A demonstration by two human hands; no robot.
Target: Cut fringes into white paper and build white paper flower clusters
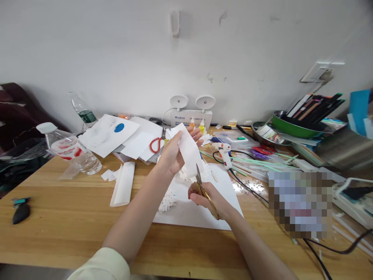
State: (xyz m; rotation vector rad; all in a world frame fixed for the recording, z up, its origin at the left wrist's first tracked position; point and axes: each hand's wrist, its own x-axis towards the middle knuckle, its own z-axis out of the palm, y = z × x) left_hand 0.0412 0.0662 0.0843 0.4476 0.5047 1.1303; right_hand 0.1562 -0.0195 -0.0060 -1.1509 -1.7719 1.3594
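My left hand (175, 151) pinches the upper end of a white paper strip (189, 153) between thumb and fingers, the other fingers spread behind it. In my right hand (208, 196) is a pair of gold-handled scissors (199, 179), its blades pointing up beside the lower end of the strip. Whether the blades touch the paper I cannot tell. Below both hands lies a large white sheet (192, 216). On it sits a pile of small white pieces (167, 202), with more white bits partly hidden behind the strip.
At left stand a water bottle (71, 149) and a folded paper roll (124, 184). Red-handled scissors (155, 144) lie near loose sheets (109, 136). Behind the right hand are a glue gun (224, 154), its black cable (247, 186), green sticks (259, 163) and a green pan (297, 127).
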